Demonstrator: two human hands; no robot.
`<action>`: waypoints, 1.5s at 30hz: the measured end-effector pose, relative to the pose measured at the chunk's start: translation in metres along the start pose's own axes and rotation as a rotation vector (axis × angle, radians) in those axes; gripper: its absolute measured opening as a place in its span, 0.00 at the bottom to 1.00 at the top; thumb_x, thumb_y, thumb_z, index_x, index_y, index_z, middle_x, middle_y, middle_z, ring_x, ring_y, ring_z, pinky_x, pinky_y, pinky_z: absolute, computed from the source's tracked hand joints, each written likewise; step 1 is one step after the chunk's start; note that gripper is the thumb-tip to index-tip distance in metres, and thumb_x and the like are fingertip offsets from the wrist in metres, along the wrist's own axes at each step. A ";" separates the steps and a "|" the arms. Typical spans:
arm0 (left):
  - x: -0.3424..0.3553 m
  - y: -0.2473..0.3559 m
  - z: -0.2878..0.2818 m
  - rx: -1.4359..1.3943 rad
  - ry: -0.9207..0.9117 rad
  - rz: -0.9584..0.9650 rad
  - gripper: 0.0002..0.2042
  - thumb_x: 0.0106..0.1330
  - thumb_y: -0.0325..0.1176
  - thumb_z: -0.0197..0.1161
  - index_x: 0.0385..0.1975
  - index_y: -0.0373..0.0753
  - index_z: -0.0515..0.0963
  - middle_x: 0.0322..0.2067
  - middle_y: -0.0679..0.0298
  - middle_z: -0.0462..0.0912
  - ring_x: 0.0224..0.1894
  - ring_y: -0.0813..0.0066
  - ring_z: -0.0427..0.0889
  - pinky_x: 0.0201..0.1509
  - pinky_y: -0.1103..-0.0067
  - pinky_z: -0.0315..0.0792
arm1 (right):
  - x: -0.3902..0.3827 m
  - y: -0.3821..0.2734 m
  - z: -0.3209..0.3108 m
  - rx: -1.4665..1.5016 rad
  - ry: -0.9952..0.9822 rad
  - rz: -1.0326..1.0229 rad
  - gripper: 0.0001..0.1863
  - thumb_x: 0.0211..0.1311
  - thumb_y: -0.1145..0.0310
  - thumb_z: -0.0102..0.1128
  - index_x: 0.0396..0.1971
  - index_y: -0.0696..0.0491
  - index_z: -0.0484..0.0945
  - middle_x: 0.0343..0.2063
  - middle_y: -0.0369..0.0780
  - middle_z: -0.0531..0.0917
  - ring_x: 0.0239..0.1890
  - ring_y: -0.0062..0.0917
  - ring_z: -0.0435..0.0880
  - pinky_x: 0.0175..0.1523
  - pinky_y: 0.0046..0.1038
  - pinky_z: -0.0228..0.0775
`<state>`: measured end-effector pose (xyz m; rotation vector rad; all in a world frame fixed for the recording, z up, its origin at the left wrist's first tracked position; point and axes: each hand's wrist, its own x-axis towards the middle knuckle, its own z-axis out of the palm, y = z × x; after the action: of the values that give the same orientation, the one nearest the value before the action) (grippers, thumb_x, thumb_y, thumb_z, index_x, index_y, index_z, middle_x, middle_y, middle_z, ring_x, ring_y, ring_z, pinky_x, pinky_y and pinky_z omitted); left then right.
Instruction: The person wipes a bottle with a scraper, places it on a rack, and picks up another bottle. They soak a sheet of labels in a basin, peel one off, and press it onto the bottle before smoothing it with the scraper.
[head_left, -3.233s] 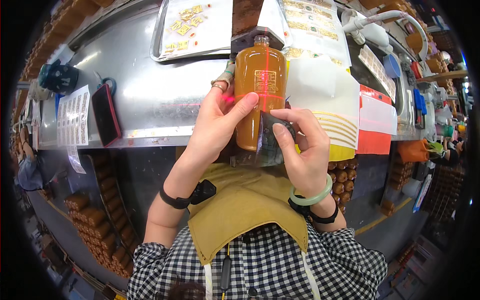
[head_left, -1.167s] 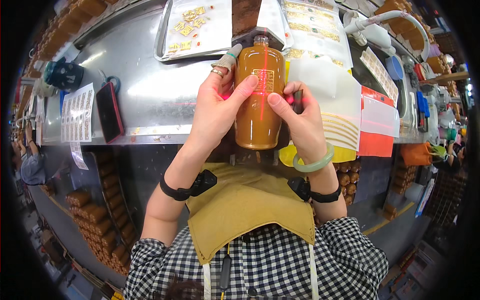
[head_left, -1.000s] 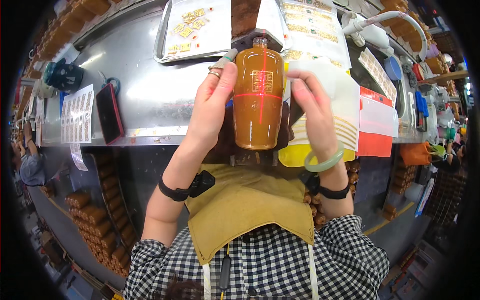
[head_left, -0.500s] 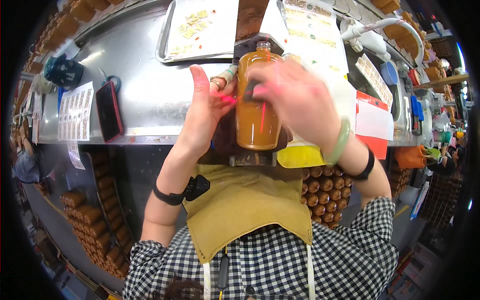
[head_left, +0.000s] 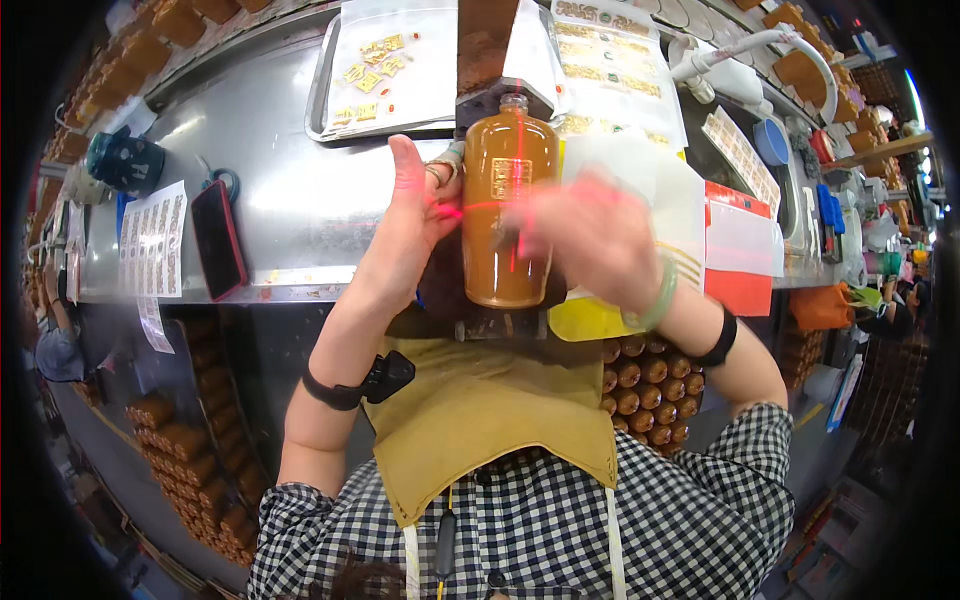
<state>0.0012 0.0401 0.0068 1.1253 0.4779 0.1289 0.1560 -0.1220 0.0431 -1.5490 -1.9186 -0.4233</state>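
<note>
A brown glossy bottle [head_left: 507, 255] lies on a dark holder [head_left: 500, 328] in front of me, its clear glass neck [head_left: 513, 103] pointing away. Its upper face bears a gold rectangular label [head_left: 512, 178], and red light lines cross it. Against the bottle's left side rest the fingers of my left hand [head_left: 415, 215], thumb raised and apart, tape round one finger. My right hand [head_left: 600, 235], smeared by motion, is over the bottle's right side below the label. In its fingers is a small dark grey block [head_left: 506, 226], blurred, at the bottle's surface.
A metal tray [head_left: 322, 100] with gold label pieces on white paper stands at the back. Label sheets [head_left: 612, 60] lie at the back right near a white tap [head_left: 760, 42]. A phone [head_left: 217, 240] and scissors [head_left: 222, 180] lie left. Many brown bottles [head_left: 650, 385] are stacked below.
My right hand has moved down and toward me along the bottle, uncovering the gold label. My left hand stays at the bottle's left side. The whole view has shifted slightly.
</note>
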 end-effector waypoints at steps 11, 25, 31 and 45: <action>-0.013 0.012 -0.001 -0.191 0.099 0.020 0.45 0.66 0.81 0.24 0.41 0.39 0.71 0.58 0.51 0.76 0.69 0.59 0.68 0.77 0.63 0.54 | 0.059 0.003 -0.004 -0.037 -0.057 0.231 0.13 0.51 0.72 0.68 0.39 0.48 0.82 0.28 0.35 0.82 0.33 0.30 0.82 0.39 0.29 0.77; -0.026 0.025 0.006 -0.041 0.059 0.051 0.43 0.67 0.80 0.26 0.41 0.40 0.69 0.69 0.42 0.66 0.78 0.55 0.54 0.83 0.58 0.44 | -0.053 0.003 0.016 0.070 0.041 -0.144 0.16 0.51 0.77 0.67 0.41 0.47 0.88 0.44 0.33 0.89 0.42 0.27 0.81 0.42 0.29 0.75; -0.013 0.024 0.001 -0.072 0.043 0.042 0.42 0.69 0.78 0.27 0.43 0.38 0.69 0.67 0.43 0.68 0.76 0.53 0.60 0.81 0.61 0.49 | 0.005 -0.001 0.009 0.206 0.096 0.137 0.12 0.57 0.77 0.66 0.41 0.50 0.87 0.38 0.36 0.89 0.31 0.26 0.81 0.38 0.28 0.73; 0.013 0.007 -0.007 -0.147 0.021 -0.083 0.55 0.69 0.79 0.27 0.66 0.23 0.63 0.58 0.49 0.76 0.61 0.66 0.76 0.73 0.70 0.63 | 0.014 0.014 -0.003 0.161 0.498 0.635 0.09 0.66 0.73 0.66 0.45 0.53 0.84 0.34 0.42 0.87 0.31 0.31 0.85 0.39 0.28 0.77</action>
<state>0.0102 0.0534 0.0064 0.9601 0.5245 0.1014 0.1688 -0.1093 0.0527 -1.6496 -0.9956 -0.3190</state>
